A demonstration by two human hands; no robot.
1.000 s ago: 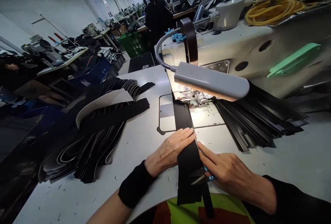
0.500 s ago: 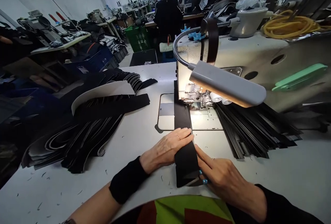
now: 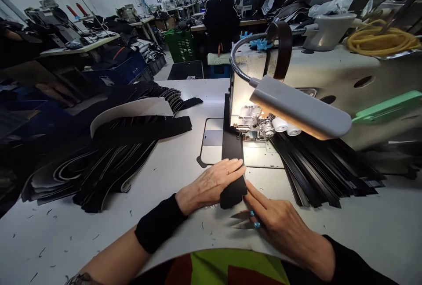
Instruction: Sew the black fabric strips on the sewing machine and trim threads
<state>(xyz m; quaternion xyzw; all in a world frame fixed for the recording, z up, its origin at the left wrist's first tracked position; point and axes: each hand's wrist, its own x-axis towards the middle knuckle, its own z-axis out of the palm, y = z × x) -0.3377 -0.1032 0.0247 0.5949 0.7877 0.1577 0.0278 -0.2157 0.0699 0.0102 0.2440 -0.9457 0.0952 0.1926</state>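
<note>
We see the black strip (image 3: 232, 144) shift away from us: its near end now sits just beyond the right hand's (image 3: 281, 221) fingertips and under the left hand's (image 3: 211, 184) edge, while its far end reaches further past the presser foot (image 3: 253, 136). For the stitching, we judge that only a short tail is left to feed.

Half a second ago that tail hangs well down between the hands and partly covers the scissors (image 3: 243, 224); now their blades lie bare on our side of it, left of the right hand's curled fingers.

Our left hand lies flat, fingers together, across the strip. Our right hand is narrow, forefinger stretched to the strip's right edge, lower fingers closed around the scissors; the handles are hidden, so we cannot fairly say how they are gripped.

Beyond the left hand, leftward, a pile of curved pieces (image 3: 141, 129) rests; beyond the right hand, narrow strips (image 3: 316, 166) fan out.
</note>
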